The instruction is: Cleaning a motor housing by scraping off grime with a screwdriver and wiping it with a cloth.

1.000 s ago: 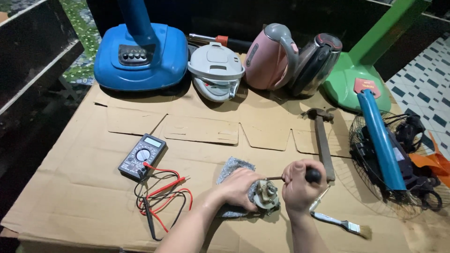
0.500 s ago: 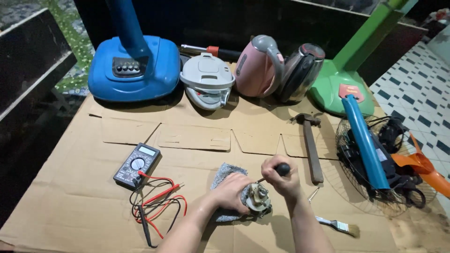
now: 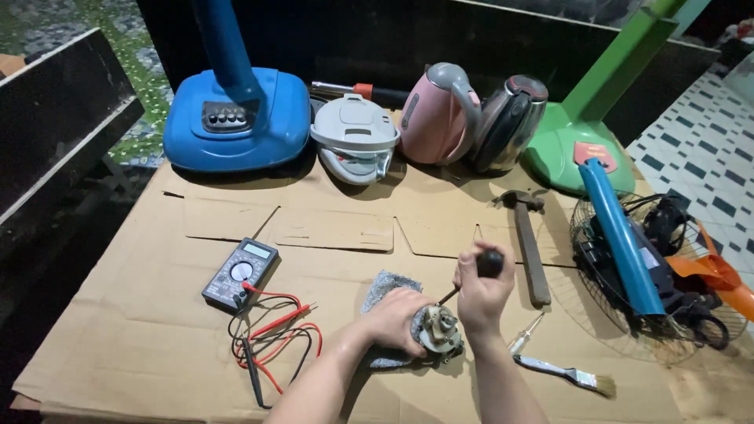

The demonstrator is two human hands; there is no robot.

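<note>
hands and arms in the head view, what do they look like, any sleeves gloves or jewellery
Both forearms enter from the bottom edge, bare as far as the picture shows: no sleeves are visible. The left hand and the right hand wear no gloves. No watch, bracelet or ring can be seen on either. Fingernails look short and plain, though they are too small to be sure.

Low in the frame's centre, left hand [image 3: 397, 318] steadying a small motor [image 3: 438, 330] on a grey cloth [image 3: 385, 289], right hand [image 3: 483, 294] gripping a black-handled screwdriver [image 3: 479, 271] angled into it. Multimeter [image 3: 239, 272] at left, hammer [image 3: 528, 239] and paintbrush [image 3: 569, 374] at right, all on cardboard [image 3: 141, 330].
</note>
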